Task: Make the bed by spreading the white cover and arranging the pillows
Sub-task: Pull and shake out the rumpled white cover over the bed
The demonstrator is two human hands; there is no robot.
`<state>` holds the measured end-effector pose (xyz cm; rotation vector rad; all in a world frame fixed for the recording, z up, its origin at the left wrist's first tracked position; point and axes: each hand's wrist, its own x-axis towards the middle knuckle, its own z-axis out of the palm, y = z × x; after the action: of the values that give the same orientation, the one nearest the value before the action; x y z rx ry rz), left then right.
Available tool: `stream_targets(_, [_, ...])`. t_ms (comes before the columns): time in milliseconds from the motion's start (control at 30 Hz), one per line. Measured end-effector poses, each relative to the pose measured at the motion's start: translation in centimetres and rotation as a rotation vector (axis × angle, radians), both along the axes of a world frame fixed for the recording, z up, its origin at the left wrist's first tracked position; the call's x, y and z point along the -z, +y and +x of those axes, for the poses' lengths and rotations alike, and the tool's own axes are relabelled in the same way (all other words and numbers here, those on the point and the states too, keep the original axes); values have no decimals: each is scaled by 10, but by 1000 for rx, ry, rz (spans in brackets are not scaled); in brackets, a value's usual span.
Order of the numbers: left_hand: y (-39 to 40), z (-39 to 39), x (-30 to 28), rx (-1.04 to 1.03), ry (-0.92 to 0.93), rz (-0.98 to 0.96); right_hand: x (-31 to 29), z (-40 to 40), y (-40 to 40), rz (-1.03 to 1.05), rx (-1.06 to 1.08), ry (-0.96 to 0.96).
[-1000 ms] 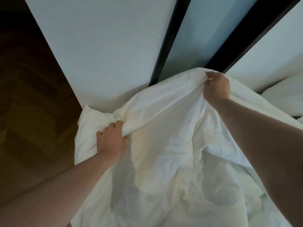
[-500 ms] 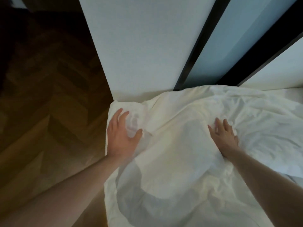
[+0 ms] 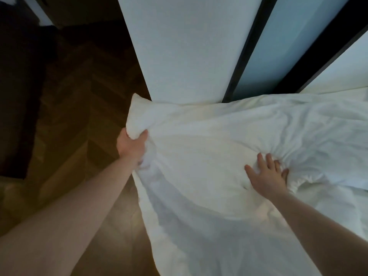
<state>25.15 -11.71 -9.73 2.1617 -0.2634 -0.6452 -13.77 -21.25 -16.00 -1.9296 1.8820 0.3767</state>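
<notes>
Left hand [image 3: 130, 145]: gripped the near-left corner of the cover, fingers curled round a bunched fold at the bed's left edge.
Right hand [image 3: 266, 175]: flat on the cover, fingers spread and straight, pressing a dent; held nothing.
Cover [image 3: 209, 140]: white, rumpled, lay across the bed from the left edge to the far right; creases fanned out from the right hand; its left side hung off the bed toward the floor.
Far edge: cover's top touched the base of the white wall panel [image 3: 185, 46].
Pillows: none clearly visible; couldn't tell whether a lump sat under the far-left corner.
Floor [image 3: 65, 116]: dark wood herringbone, left of the bed.
Step (judged): tugging and smoothing the corner, spread only partly done.
Risk: pulling left while the right hand pinned the cloth could have deepened the creases, not flattened them.
Risk: too hard a tug could have dragged the cover off-centre, more of it sliding floorward.
</notes>
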Motion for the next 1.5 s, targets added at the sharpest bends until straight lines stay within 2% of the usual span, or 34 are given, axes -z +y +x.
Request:
stream_targets(100, [11,14,8,404,-6,396,-11,-1,30,-114,-12,-103])
stream_targets(133, [17,12,10,483,4,424,-14,-1,45,-155,-18,-145])
stream_targets(200, [29,-2,11,496,71,374,-16,-1,80,-173,-8,-197])
stream_targets(400, [111,-93,18,857,-33,384,-20,-7,208,50,-93,-128])
stream_targets(500, [165,-140,21,791,16,333,-41,-8,254,22,-53,-270])
stream_targets(600, [226,-179,17,476,135,338,-82,-13,287,-118,3,-534])
stream_targets(700, [291,-213,17,262,521,461,-117,-30,329,-310,84,-659])
stream_targets(767, [328,-239,10,329,750,426,-130,-48,365,-361,186,-695])
stream_targets(833, [359,-264,-3,473,781,319,-135,-67,408,-375,199,-678])
stream_targets(933, [399,-293,-20,615,696,186,-128,-102,482,-349,69,-590])
stream_targets(1000, [424,-301,-22,722,586,187,-123,-126,528,-306,74,-545])
stream_targets(1100, [450,-302,-22,906,335,276,-117,-155,584,-204,204,-479])
stream_targets(1167, [458,-304,-20,910,222,347,-111,-171,615,-71,293,-330])
stream_targets(1233, [466,-307,-15,815,180,394,-101,-187,642,53,398,-202])
stream_targets(1333, [486,-318,-8,712,229,481,-86,-201,673,169,457,-125])
stream_targets(1400, [501,-330,0,727,325,526,-69,-202,688,217,435,-104])
stream_targets(1500, [523,-354,19,824,460,452,-39,-195,699,137,359,-47])
